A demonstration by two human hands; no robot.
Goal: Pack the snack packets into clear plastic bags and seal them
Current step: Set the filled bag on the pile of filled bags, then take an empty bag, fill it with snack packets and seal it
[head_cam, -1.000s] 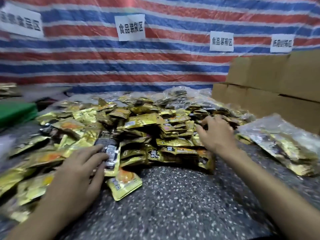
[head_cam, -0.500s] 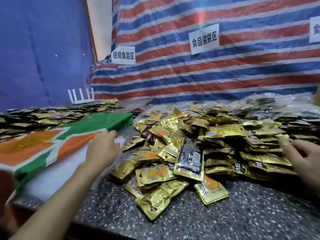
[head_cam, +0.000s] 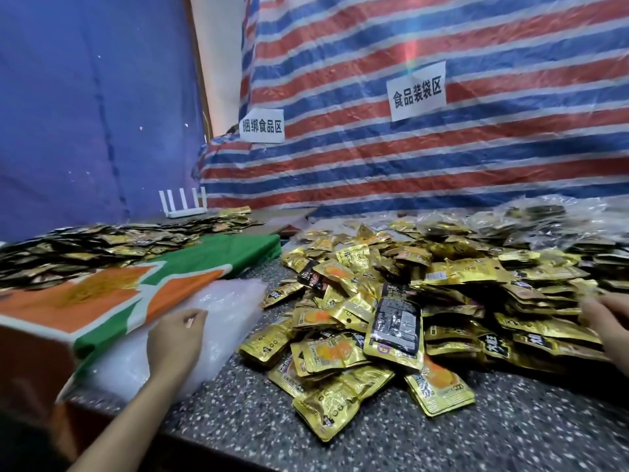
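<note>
A: Entry one, what has changed?
B: Item, left hand (head_cam: pixel 175 338): a second ago it was in the packets (head_cam: pixel 442 301). It now sits on the stack of bags (head_cam: pixel 231 301) beside the box (head_cam: pixel 102 301). Item, right hand (head_cam: pixel 609 321): it stays at the right side of the heap, on the packets.
A: Meaning for the task?
B: Judged, a fresh bag is being fetched. Nothing is in it yet, so filling and sealing are both outstanding. The packets are a loose heap on the table (head_cam: pixel 238 430), just right of the bags, with one black packet (head_cam: pixel 396 325) on top at the front.
A: Hand states?
B: On the left, the fingers are curled, knuckles up, against the top bag. I cannot tell whether they pinch a sheet, because the back of the hand covers the tips. The right is cut by the frame edge. Only part of its fingers shows, lying on the packets, so its grip cannot be told.
A: Other gaps?
B: The bags are clear on clear, so single sheets cannot be made out, and the box hides the stack's left part. The filled bags (head_cam: pixel 544 219) at the far right rear are lost in glare, and their seals are not legible.
</note>
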